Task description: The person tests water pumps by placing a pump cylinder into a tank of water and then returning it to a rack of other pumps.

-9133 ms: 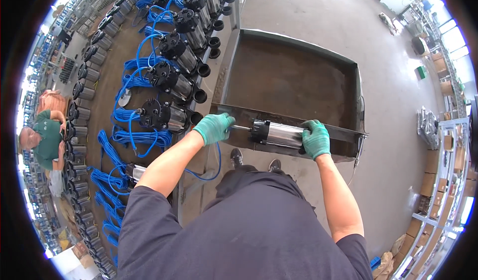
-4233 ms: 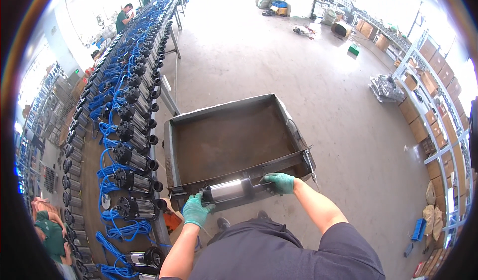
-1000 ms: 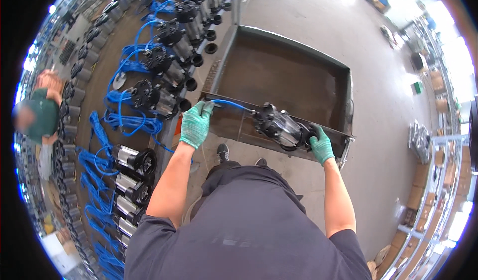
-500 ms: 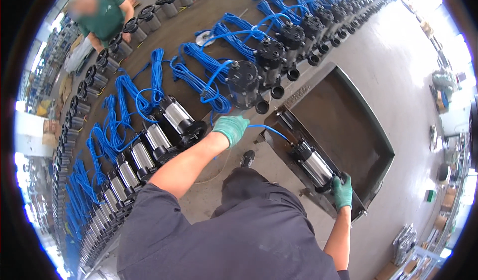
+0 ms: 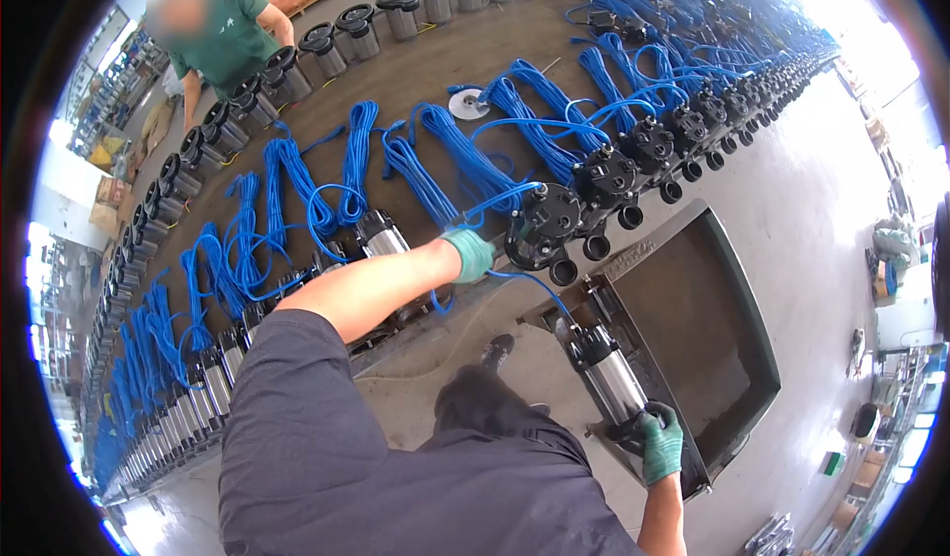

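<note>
In my right hand (image 5: 662,444), gloved in green, is the black flanged end of a pump (image 5: 616,378) with a silver cylindrical body. It lies tilted along the near-left edge of a dark metal trough (image 5: 762,358). From its far end a blue cable (image 5: 529,277) runs up to my left hand (image 5: 471,255), also gloved. The left fingers are closed round the cable at the workbench's edge, beside a black-topped pump (image 5: 546,222) standing upright. A bundled blue cable (image 5: 421,180) lies just beyond that hand. My left forearm partly covers a row of silver pumps.
Coiled blue cables (image 5: 287,190) and rows of pumps cover much of the workbench (image 5: 416,71). A white disc (image 5: 468,104) lies among the cables. Across the bench, a person in a green shirt (image 5: 233,42) stands behind silver canisters (image 5: 400,14). My shoe (image 5: 498,350) is on the floor between bench and trough.
The pump has shifted toward the trough's left edge, with my right hand still on its end. My left hand stays closed on the cable. The whole view has swung.
</note>
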### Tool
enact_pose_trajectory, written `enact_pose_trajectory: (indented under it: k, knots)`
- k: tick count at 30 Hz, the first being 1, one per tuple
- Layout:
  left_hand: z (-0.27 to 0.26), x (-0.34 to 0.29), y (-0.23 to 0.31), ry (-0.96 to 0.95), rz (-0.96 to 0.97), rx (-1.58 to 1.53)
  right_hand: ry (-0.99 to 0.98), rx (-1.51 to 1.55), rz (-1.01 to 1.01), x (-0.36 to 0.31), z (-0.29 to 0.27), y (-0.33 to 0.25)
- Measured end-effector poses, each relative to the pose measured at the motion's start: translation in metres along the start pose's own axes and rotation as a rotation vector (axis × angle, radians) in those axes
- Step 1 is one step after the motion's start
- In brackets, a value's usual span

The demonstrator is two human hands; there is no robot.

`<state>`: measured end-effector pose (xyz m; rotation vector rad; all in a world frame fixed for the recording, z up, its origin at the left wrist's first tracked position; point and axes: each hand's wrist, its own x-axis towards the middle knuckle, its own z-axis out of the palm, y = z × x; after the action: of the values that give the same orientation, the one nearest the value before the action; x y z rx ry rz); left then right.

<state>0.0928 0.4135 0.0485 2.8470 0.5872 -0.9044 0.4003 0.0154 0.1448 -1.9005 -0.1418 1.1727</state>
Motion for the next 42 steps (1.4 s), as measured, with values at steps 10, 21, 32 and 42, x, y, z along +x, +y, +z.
enact_pose_trajectory:
  k: [10, 21, 32, 42]
  knots:
    - [-0.002, -0.023, -0.126, -0.184, -0.077, 0.116, -0.311, 0.064, 0.029, 0.023, 0.149, -0.030]
    - [0.006, -0.025, -0.070, -0.016, -0.223, -0.287, -0.331, -0.010, 0.045, 0.035, 0.189, -0.055]
    - [0.071, -0.037, -0.207, 0.279, -0.703, -0.025, -0.402, -0.075, 0.095, 0.042, 0.295, -0.085]
    - [-0.012, -0.097, -0.184, 0.948, -0.755, -0.488, -0.430, -0.153, -0.109, 0.106, 0.391, -0.072]
